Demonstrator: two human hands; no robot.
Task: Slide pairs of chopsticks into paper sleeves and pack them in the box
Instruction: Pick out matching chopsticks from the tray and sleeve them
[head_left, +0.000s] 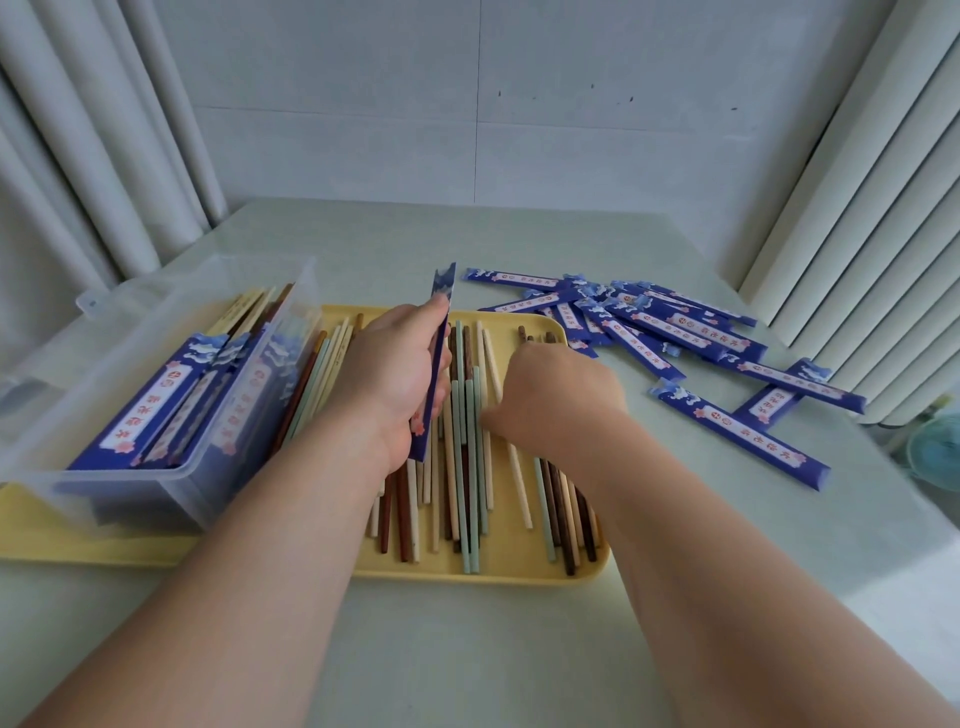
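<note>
Blue paper sleeve (438, 364) in left hand (395, 374), right hand (558, 400) over slim chopsticks (470, 467)

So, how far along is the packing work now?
Done: several sleeved pairs lie in the clear box. In hand: the left hand holds one blue sleeve while the right hand reaches among the loose chopsticks on the yellow tray. Left: many chopsticks and a pile of sleeves on the table.

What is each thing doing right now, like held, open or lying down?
Clear plastic box: open, partly filled with sleeved chopsticks.
Yellow plastic tray: flat, carrying loose coloured chopsticks.
Blue paper sleeve: raised, gripped by left hand.
Right hand: down on loose chopsticks, grip hidden.
Other blue paper sleeves: scattered on table.
</note>
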